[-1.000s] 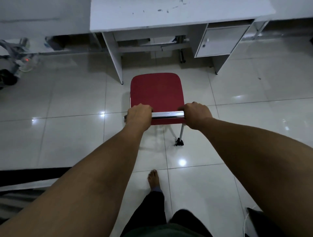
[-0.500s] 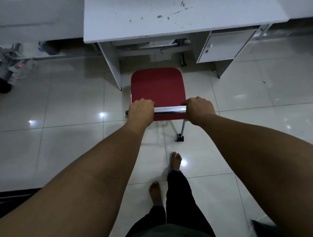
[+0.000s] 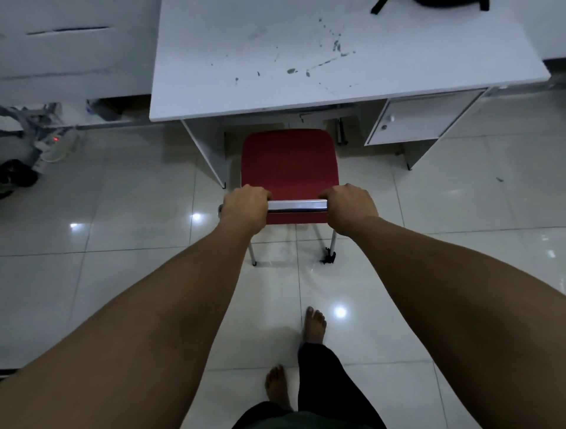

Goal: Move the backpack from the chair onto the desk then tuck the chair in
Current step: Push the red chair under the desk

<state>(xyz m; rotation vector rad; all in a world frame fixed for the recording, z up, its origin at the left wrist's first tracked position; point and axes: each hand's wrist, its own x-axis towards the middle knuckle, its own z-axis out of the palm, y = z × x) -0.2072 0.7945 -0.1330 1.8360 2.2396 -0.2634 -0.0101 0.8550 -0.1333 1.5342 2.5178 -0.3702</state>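
Observation:
A red-seated chair (image 3: pixel 289 162) with a chrome top rail stands at the front of the white desk (image 3: pixel 251 61), its seat's far edge just at the desk's front edge, in the knee gap. My left hand (image 3: pixel 245 205) grips the left end of the rail, my right hand (image 3: pixel 349 206) the right end. The black backpack (image 3: pixel 435 3) lies on the desk's far right, mostly cut off by the top of the frame.
The desk's left panel leg (image 3: pixel 208 153) stands close beside the chair's left side, and a cabinet with a door (image 3: pixel 419 118) hangs under the desk at right. Cables and a power strip (image 3: pixel 49 141) lie on the tiled floor at far left. My bare feet (image 3: pixel 314 324) are behind the chair.
I have stepped forward and the chair has moved toward the desk; its seat now reaches the desk's front edge. Both hands keep their grip on the rail.

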